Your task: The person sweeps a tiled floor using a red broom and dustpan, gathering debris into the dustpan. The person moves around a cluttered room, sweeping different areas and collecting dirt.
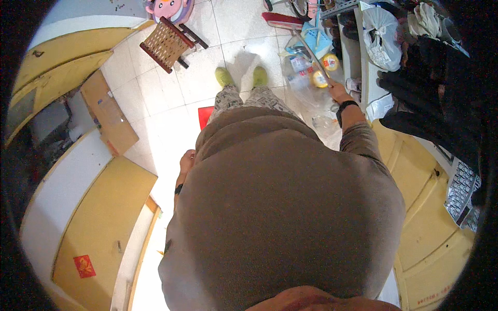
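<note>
A broom handle (310, 48) runs through the grip of my right hand (339, 92), and a dark band circles that wrist. At the handle's far end the red-bristled broom head (283, 20) lies close to the tiled floor. Below my right hand are clear plastic bags (301, 79) with round yellow-and-white items (320, 79) in or on them. A light blue bag (313, 37) lies beside the handle. My left hand (187, 160) hangs at my left side, partly hidden by my brown top; whether its fingers are closed cannot be made out.
A small woven-seat stool (167, 44) stands ahead to the left, near a pink toy-like item (167, 8). Flattened cardboard (111, 116) and a yellow door (101, 217) are at left. A shelf unit (356, 46) with a tied white bag (381, 39) and a yellow panelled door (420, 186) stand at right.
</note>
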The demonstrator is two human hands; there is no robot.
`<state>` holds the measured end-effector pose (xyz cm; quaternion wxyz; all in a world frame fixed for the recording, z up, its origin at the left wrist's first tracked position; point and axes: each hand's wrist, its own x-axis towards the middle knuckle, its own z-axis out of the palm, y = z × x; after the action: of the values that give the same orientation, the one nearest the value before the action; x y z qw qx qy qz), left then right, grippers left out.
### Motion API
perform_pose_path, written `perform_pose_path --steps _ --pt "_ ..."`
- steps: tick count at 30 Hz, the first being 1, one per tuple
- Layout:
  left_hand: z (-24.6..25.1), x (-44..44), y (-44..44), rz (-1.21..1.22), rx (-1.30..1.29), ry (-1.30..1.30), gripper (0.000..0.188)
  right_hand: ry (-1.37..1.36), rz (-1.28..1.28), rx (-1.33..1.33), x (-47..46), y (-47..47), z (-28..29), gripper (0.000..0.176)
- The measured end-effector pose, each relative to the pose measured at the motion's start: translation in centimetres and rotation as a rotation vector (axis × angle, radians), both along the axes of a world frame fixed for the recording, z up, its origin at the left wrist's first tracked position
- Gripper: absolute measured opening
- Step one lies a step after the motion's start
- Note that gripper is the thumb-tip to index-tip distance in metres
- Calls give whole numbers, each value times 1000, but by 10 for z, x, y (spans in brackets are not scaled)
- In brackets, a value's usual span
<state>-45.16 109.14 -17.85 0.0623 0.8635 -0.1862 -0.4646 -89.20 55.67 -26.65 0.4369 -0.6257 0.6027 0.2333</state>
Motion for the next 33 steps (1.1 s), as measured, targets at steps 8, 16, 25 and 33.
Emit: perform_pose_path --steps 8,16,25,33 --pt "-12 -2 9 68 -35 66 23 -223 -26 165 61 81 18 45" --pt "-39 1 68 305 -143 138 25 -385 -332 316 23 138 93 48" --pt "-12 -30 54 -179 -129 -20 21 -407 -383 100 49 108 49 48" --pt "-45 4 41 58 -116 155 23 -481 -272 -32 69 97 25 43"
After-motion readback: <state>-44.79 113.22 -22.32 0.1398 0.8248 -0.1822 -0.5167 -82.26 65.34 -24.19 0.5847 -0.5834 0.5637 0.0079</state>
